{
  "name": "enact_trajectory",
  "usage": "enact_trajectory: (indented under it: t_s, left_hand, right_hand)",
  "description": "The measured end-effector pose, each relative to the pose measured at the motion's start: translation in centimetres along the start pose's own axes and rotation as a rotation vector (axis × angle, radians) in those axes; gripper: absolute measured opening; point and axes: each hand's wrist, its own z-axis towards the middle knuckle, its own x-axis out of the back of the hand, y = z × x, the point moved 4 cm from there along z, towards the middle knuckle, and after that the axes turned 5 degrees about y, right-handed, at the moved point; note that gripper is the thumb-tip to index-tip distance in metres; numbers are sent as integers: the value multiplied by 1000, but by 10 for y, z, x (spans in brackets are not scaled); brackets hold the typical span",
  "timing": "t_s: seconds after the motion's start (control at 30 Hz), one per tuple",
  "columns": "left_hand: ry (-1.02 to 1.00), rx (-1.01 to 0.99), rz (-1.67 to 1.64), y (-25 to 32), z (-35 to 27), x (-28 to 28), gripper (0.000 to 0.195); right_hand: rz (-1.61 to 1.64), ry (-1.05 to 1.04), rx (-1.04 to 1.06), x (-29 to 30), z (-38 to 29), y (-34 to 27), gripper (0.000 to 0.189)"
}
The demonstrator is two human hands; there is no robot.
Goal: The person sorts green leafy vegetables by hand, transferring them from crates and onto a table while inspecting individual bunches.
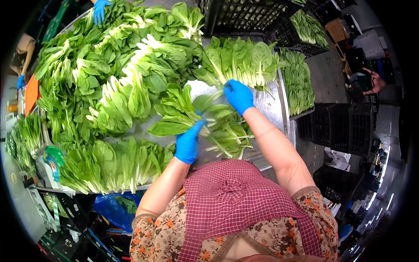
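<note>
My left hand (189, 142), in a blue glove, grips a head of leafy greens (178, 113) near its pale base, leaves pointing up and left. My right hand (238, 96), also gloved in blue, pinches the stalk of a single loose leaf (202, 102) just above that head. Below my hands is a small heap of detached leaves (230, 131) on the metal table (270, 101). A row of greens (242, 64) stands with its stems towards me beyond my right hand. To the left lies a large pile of greens (140, 72), its white stems lined up.
Along the table's near left edge runs another row of greens (114, 163). Black plastic crates (248, 18) stand at the far side. A filled crate of greens (296, 82) sits off the right edge. Another person's gloved hand (100, 11) touches the pile at the far left.
</note>
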Motion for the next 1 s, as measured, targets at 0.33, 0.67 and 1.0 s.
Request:
enact_trajectory:
  t_s: [0.33, 0.67, 1.0]
  left_hand:
    - [-22, 42, 51, 6, 14, 2, 35]
    - [-25, 44, 18, 4, 24, -19, 37]
    - [-41, -60, 333, -10, 21, -33, 14]
  right_hand:
    - [33, 110, -73, 8, 24, 10, 28]
    - [1079, -191, -432, 12, -53, 9, 23]
    - [1014, -369, -241, 2, -103, -34, 25]
